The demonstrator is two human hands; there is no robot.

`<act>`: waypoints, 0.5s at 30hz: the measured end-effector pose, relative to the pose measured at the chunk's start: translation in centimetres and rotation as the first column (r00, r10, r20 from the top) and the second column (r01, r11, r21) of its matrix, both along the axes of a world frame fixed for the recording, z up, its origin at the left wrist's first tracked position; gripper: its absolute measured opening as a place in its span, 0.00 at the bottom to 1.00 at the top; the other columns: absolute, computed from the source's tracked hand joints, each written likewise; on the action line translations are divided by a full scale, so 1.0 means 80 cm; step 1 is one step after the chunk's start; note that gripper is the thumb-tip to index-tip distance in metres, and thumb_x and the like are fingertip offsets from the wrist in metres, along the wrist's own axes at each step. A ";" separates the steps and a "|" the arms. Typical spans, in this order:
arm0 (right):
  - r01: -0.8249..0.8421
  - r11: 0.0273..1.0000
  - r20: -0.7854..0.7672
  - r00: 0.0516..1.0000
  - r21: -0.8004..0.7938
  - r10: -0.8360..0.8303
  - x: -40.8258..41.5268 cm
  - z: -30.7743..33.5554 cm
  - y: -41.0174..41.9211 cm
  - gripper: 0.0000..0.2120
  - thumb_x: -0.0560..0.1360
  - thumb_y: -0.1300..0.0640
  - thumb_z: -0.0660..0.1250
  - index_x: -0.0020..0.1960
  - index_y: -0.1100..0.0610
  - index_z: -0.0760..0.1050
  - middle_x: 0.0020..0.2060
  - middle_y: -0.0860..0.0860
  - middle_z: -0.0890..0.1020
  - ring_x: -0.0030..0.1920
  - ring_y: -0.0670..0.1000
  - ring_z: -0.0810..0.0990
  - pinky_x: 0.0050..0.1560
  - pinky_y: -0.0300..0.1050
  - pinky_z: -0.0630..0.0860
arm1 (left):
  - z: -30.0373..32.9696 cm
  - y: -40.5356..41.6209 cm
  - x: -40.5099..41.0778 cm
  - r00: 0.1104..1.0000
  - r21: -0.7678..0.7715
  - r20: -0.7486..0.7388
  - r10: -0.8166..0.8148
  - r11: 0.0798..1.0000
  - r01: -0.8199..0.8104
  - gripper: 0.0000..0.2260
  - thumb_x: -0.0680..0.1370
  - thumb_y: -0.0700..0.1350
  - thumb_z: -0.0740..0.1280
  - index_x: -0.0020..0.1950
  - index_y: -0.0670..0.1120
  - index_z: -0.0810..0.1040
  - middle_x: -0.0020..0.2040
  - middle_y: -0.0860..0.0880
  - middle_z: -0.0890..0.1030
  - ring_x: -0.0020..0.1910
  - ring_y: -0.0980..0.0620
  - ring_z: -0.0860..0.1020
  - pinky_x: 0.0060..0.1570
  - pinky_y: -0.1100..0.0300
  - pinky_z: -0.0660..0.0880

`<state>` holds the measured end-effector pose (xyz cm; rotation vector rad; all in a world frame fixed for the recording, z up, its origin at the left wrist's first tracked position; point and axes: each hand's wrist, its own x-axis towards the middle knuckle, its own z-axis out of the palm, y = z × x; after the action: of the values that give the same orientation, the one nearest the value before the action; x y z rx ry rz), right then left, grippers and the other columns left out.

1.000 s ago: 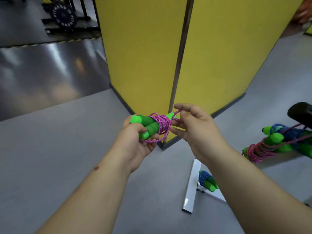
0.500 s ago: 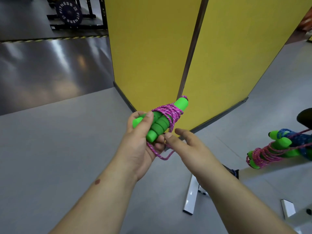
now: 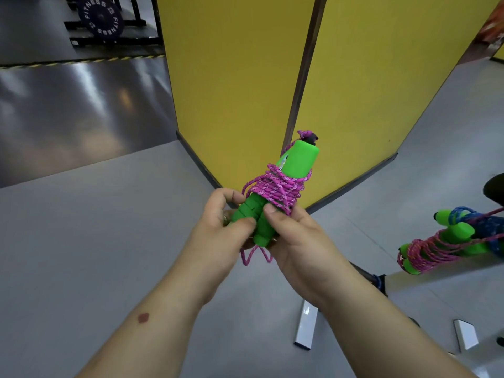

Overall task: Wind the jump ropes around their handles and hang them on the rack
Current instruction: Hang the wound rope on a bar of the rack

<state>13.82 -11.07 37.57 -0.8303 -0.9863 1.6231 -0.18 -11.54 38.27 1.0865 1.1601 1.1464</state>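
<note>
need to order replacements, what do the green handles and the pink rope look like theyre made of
Green handles: probably foam or soft rubbery plastic, with a matte surface that shows no glare and moulded ridges near the grip end. Pink rope: looks like braided textile cord, with a visible woven pink and purple pattern and soft bends, not smooth plastic. Neither can be confirmed by look alone.

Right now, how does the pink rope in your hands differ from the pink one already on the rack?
The held rope is gripped by both hands, left hand and right hand, handles pointing up; a loop dangles loose. The racked rope lies sideways beside a blue rope, untouched. Both are pink cord wound around green handles.
</note>
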 end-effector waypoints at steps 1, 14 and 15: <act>-0.005 1.000 0.023 1.000 0.020 0.004 -0.002 0.001 -0.001 0.22 0.79 0.56 0.63 0.72 0.55 0.69 0.64 0.60 0.79 0.65 0.60 0.78 0.65 0.59 0.74 | 0.000 -0.003 0.000 0.992 0.046 -0.126 0.012 0.999 -0.006 0.11 0.73 0.48 0.71 0.51 0.58 0.72 0.48 0.49 0.81 0.45 0.45 0.83 0.52 0.42 0.80; 0.070 0.997 0.198 0.978 -0.040 -0.061 0.000 -0.006 0.000 0.18 0.76 0.54 0.68 0.64 0.58 0.77 0.58 0.57 0.84 0.63 0.60 0.80 0.66 0.59 0.75 | -0.019 -0.001 0.004 0.967 0.050 -0.241 0.081 0.996 -0.071 0.05 0.83 0.47 0.64 0.58 0.55 0.74 0.55 0.52 0.80 0.49 0.56 0.78 0.49 0.57 0.75; 0.083 0.996 0.202 0.977 -0.043 -0.073 0.000 -0.005 0.000 0.16 0.77 0.57 0.69 0.63 0.59 0.78 0.57 0.58 0.84 0.61 0.61 0.80 0.64 0.58 0.77 | -0.021 -0.001 0.007 0.966 0.054 -0.234 0.109 0.994 -0.099 0.05 0.83 0.47 0.64 0.59 0.54 0.74 0.56 0.50 0.80 0.49 0.55 0.78 0.47 0.59 0.74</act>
<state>13.82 -11.11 37.18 -1.0709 -1.0420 1.5241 0.37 -11.65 36.60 1.2316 1.3981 1.1491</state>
